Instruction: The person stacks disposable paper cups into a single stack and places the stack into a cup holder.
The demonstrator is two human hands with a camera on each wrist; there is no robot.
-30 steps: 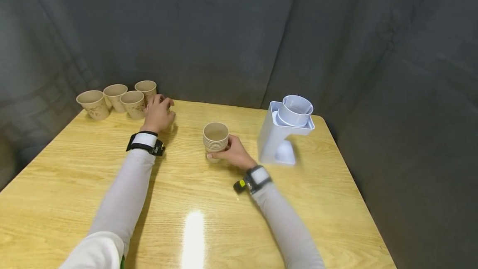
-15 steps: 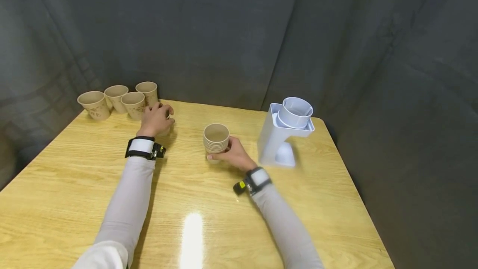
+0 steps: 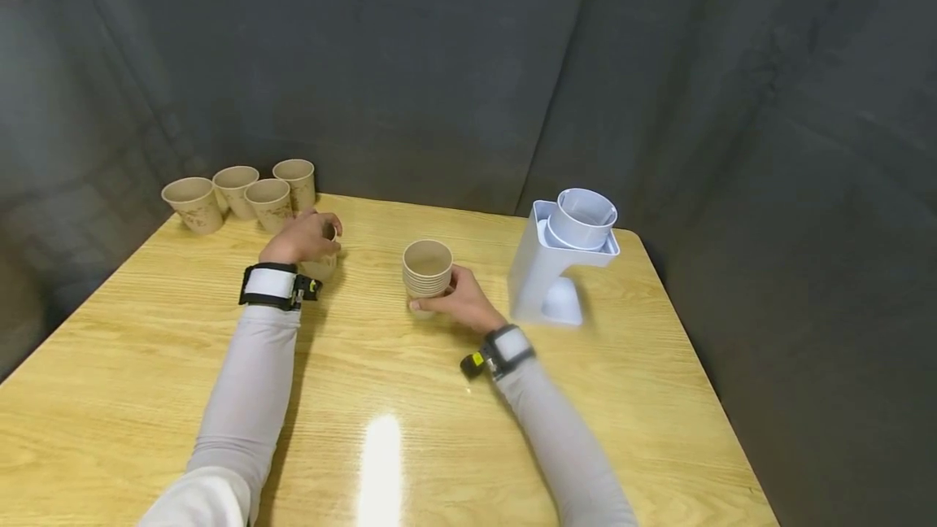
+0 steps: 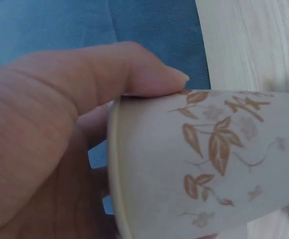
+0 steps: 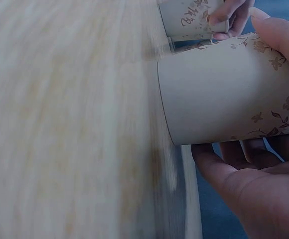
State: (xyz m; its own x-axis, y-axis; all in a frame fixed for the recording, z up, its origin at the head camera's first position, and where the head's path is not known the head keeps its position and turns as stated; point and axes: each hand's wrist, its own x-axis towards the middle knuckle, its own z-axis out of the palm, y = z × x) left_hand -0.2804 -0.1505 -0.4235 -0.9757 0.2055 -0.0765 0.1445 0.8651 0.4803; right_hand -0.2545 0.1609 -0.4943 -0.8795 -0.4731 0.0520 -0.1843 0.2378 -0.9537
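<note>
My left hand (image 3: pixel 300 238) grips a single paper cup (image 3: pixel 320 268) near its rim, at the left of the table. In the left wrist view, the thumb lies along the side of this cup (image 4: pixel 204 159), which bears a brown leaf print. My right hand (image 3: pixel 466 301) holds a nested stack of paper cups (image 3: pixel 428 267) upright near the table's middle. Seen from the right wrist, thumb and fingers lie on opposite sides of the stack's lowest cup (image 5: pixel 224 94). Behind the left hand stand several more paper cups (image 3: pixel 269 203), upright and apart from the stack.
A white plastic dispenser (image 3: pixel 529 275) with a round open top piece (image 3: pixel 583 222) stands right of the stack. The wooden table (image 3: pixel 439 446) ends at a dark grey curtain (image 3: pixel 410 63) behind and to the right.
My left hand has come slightly nearer to me, away from the back cups, and the single cup in it now shows. The right hand and its stack have stayed in place.
</note>
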